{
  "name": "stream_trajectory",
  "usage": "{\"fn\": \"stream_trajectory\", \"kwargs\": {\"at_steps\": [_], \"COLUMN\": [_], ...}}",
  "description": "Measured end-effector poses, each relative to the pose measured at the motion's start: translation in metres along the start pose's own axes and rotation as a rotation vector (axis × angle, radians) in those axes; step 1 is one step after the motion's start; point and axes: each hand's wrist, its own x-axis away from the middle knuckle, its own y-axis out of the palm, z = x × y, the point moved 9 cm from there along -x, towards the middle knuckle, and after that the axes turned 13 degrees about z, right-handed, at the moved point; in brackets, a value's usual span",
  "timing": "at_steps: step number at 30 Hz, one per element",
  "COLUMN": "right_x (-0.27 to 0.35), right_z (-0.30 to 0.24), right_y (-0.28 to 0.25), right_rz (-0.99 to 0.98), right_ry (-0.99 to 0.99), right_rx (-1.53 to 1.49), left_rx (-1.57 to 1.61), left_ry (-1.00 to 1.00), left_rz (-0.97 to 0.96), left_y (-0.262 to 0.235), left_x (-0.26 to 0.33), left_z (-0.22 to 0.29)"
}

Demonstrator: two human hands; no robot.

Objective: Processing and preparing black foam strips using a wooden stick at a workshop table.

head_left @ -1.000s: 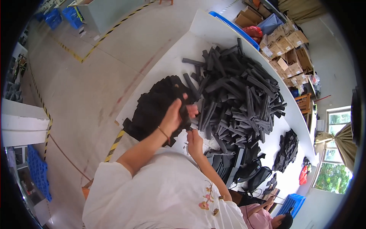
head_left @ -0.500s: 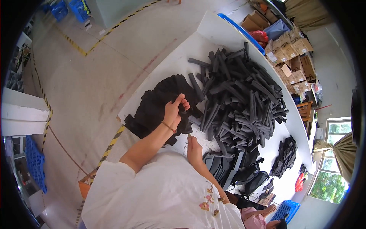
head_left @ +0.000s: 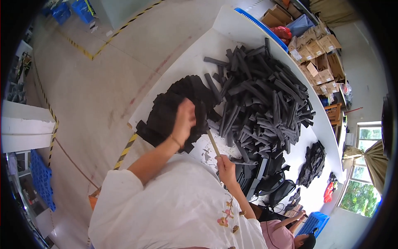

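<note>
My right hand [head_left: 226,168] is closed around the lower end of a thin tan stick [head_left: 214,145], which slants up and left. The stick's far end meets a black fabric piece [head_left: 201,116] and is hidden there. Over the pile of flat black fabric pieces [head_left: 159,120] is my left hand [head_left: 184,120], right beside that piece. Motion smears its fingers, so its grip does not show. To the right lies a large heap of dark grey tube-like strips [head_left: 257,99].
The white table [head_left: 211,45] has a raised rim. Black straps or bags [head_left: 271,186] and another dark pile [head_left: 311,164] lie toward the right. A co-worker in pink [head_left: 280,234] sits at lower right. Cardboard boxes [head_left: 317,47] stand beyond the table.
My right hand has moved down and right, and more of the tan stick shows. My left hand has shifted slightly left; its fingers, curled before, are now blurred.
</note>
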Motion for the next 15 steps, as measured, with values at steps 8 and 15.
{"fn": "stream_trajectory", "kwargs": {"at_steps": [8, 15], "right_x": [0.039, -0.008], "right_z": [0.000, -0.020], "right_y": [0.002, -0.039], "right_rz": [-0.359, -0.114], "right_ry": [0.045, 0.012], "right_rx": [-0.080, -0.010], "left_rx": [0.225, 0.368], "left_ry": [-0.006, -0.401], "left_rz": [-0.101, -0.089], "left_y": [0.011, 0.017], "left_x": [-0.073, -0.058], "left_z": [0.050, -0.052]}}
